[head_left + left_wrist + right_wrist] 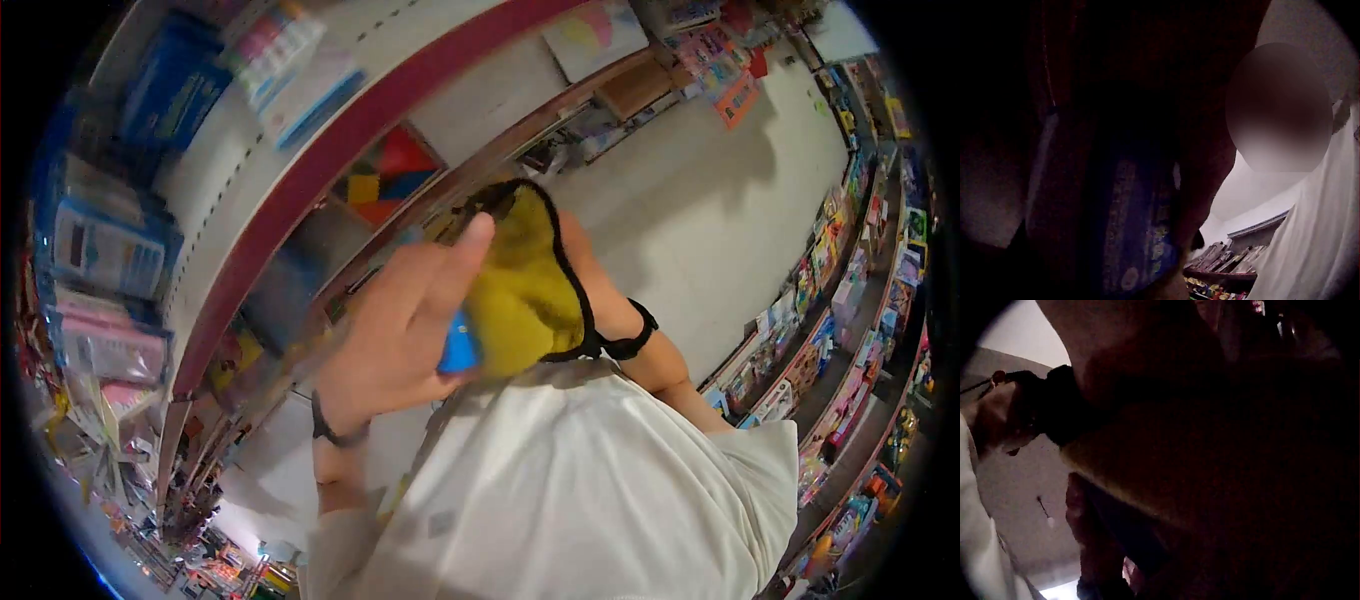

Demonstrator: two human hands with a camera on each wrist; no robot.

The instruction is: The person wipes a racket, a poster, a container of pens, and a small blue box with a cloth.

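In the head view my left hand [390, 320] holds a blue package [459, 345], its index finger stretched up along the near side. Only a small blue patch shows there; the left wrist view has more of the package [1138, 231], dark and printed. A yellow cloth [540, 290] with black edging lies right against it. My right hand [592, 270] is behind this cloth and holds it, its fingers mostly hidden. From the right wrist, the cloth's edge [1122, 490] runs just above the dark blue package [1125, 534].
A shelf with a dark red edge [290, 220] curves close by on the left, carrying packaged goods [105, 250]. Below it sits a multicoloured box [392, 180]. Rows of stocked shelves [850, 330] line the right side beyond a pale floor [700, 220].
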